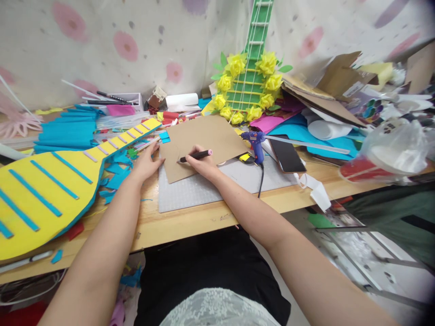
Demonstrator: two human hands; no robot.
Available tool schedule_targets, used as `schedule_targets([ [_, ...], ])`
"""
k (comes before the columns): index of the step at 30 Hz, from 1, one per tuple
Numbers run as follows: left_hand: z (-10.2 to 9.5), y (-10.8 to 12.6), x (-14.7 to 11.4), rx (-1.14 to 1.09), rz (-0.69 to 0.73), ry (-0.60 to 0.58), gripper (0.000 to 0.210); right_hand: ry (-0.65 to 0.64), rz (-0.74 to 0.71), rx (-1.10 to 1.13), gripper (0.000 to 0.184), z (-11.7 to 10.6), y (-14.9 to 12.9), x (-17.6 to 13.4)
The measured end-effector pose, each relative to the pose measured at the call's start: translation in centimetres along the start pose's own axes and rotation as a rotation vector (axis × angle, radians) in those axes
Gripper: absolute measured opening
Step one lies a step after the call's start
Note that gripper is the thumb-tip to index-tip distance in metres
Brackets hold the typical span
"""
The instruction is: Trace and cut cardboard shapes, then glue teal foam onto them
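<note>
My right hand (204,164) grips a dark marker (198,155) with a pink end, its tip down on a sheet of brown cardboard (207,133). At the left edge of that sheet rests my left hand (147,164), fingers spread and thumb touching the board. The cardboard lies over a grey cutting mat (180,199). Left of my left arm is a yellow guitar-shaped cutout (44,194) with blue strips and a blue edge. A green guitar shape (246,81) trimmed with yellow paper flowers stands behind the cardboard.
A blue glue gun (256,144) with a long glue stick lies right of the cardboard, near a black phone (287,154). Farther right is a plastic-wrapped red and white cup (384,151). Blue crepe paper (68,129) and scraps lie at left; cardboard pieces (346,74) pile up back right.
</note>
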State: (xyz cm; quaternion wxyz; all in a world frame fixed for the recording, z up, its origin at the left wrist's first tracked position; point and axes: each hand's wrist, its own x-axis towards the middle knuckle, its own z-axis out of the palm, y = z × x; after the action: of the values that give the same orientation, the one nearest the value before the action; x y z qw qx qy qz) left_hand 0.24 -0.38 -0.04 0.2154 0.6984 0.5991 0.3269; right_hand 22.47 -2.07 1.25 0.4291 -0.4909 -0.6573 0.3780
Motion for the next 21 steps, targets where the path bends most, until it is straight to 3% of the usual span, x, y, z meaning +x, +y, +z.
schedule_targets([
  [9, -0.03, 0.17, -0.02, 0.001, -0.012, -0.008, 0.074, -0.104, -0.024, 0.05, 0.014, -0.31, -0.64, -0.45],
  [15, 0.02, 0.04, 0.05, -0.013, 0.0, -0.008, 0.075, -0.015, -0.019, 0.024, 0.015, -0.18, -0.25, -0.13],
  [21, 0.0, 0.08, 0.02, -0.002, 0.002, -0.011, 0.075, -0.067, -0.024, 0.033, 0.015, -0.19, -0.47, -0.42],
])
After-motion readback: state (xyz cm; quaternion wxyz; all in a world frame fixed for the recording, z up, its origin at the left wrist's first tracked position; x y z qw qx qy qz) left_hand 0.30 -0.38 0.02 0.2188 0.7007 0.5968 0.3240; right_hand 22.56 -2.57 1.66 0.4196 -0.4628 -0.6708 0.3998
